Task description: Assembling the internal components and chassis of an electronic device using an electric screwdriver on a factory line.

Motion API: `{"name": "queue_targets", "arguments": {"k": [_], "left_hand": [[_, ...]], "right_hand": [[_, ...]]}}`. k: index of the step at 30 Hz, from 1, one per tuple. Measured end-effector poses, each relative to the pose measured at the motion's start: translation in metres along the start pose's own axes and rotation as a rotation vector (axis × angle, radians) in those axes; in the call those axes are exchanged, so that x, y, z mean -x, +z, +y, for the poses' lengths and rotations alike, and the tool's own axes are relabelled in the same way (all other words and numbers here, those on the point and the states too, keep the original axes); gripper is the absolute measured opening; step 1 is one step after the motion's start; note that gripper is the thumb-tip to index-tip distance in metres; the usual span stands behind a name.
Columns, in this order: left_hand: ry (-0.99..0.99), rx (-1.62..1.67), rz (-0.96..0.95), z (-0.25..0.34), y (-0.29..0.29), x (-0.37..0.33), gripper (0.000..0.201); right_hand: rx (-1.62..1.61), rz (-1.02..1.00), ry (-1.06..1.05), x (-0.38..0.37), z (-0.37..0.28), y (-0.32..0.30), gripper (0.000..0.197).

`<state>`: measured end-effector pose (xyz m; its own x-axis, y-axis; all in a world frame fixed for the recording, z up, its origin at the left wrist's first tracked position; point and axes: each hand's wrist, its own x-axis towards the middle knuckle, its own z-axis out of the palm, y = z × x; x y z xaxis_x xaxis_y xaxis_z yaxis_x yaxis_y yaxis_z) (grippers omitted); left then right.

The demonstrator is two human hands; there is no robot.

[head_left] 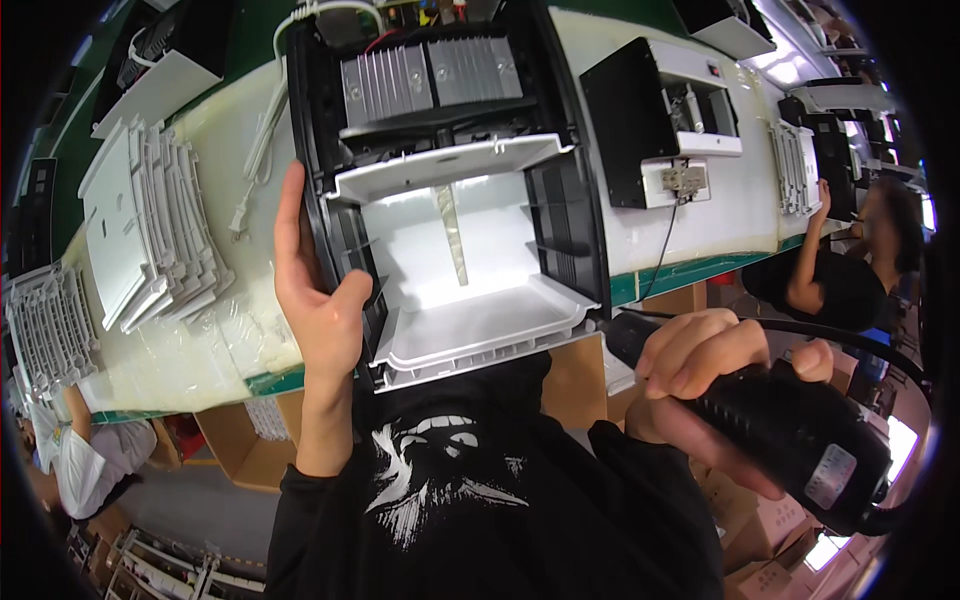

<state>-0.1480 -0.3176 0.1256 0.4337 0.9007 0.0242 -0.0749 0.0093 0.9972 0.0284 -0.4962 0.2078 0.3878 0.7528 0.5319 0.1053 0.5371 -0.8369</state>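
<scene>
In front of me a black open-frame appliance housing [592, 225] stands at the table's near edge. White panels line its middle bay, with a white tray-like part [470, 322] at the near end. Ribbed metal heat sinks [430, 82] sit in its far end. My left hand [325, 310] grips the housing's left side wall, fingers outside and thumb over the edge. My right hand [715, 375] is wrapped round a black corded electric screwdriver [815, 440]. Its nose points at the housing's near right corner; whether the tip touches is hard to make out.
Stacked white panels [150, 225] lie to the left, near a white cord with plug [240, 215]. At the right stands a black-and-white box unit [620, 120] with a small socket block [685, 180]. Cardboard boxes [580, 380] sit below the table edge. Other people work at both sides.
</scene>
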Motion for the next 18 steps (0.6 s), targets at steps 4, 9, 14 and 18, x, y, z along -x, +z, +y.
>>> {"name": "queue_targets", "arguments": {"k": [4, 9, 14, 18], "left_hand": [[-0.020, -0.019, -0.012, -0.002, 0.001, 0.001, 0.087], [-0.033, -0.004, 0.011, -0.001, -0.005, 0.002, 0.087], [0.019, 0.001, 0.004, 0.001, 0.002, 0.000, 0.086], [0.014, -0.032, 0.018, -0.001, 0.003, 0.000, 0.086]], "right_hand": [[-0.105, 0.197, -0.081, -0.014, -0.030, -0.003, 0.065], [-0.241, 0.337, -0.388, -0.013, -0.084, -0.051, 0.051], [0.454, 0.529, -0.511, 0.002, -0.082, -0.119, 0.087], [0.438, 0.589, -0.477, -0.006, -0.044, -0.135, 0.093]]}}
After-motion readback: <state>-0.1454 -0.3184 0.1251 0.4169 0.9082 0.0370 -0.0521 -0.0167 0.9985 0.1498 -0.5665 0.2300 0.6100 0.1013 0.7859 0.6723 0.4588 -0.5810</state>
